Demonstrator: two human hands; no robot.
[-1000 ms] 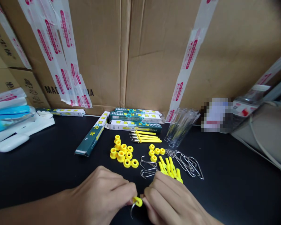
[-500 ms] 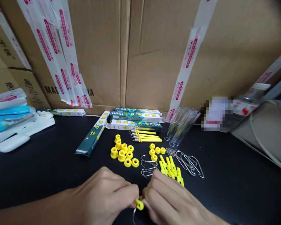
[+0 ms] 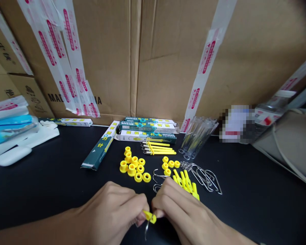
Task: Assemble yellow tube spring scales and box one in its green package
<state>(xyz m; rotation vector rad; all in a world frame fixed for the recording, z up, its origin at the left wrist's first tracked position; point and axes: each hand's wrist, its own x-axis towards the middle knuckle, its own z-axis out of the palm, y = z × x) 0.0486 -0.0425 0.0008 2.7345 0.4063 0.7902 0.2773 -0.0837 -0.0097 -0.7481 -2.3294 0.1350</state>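
Note:
My left hand (image 3: 109, 212) and my right hand (image 3: 183, 211) meet low in the view, pinching a small yellow plastic piece (image 3: 150, 216) between them. A thin metal hook (image 3: 146, 229) hangs below that piece. Just beyond my right hand lie several yellow plastic bars (image 3: 185, 183) and bent wire hooks (image 3: 158, 177), partly hidden by my fingers. Several yellow plastic rings (image 3: 132, 166) sit further up, beyond my left hand, and smaller yellow rings (image 3: 168, 165) lie near the bars.
The black table (image 3: 40, 190) holds several yellow-and-metal rods (image 3: 158, 148), wire loops (image 3: 205, 178), clear plastic tubes (image 3: 197, 137) and green-and-white boxes (image 3: 148, 127). Taped cardboard cartons (image 3: 168, 68) stand behind. A white mouse (image 3: 12, 156) and blue packets (image 3: 10, 126) lie left; a beige bag (image 3: 290, 143) sits right.
My hands have drawn closer together and risen slightly. The yellow piece and its hook have lifted a little, and my right hand now covers more of the wire hooks.

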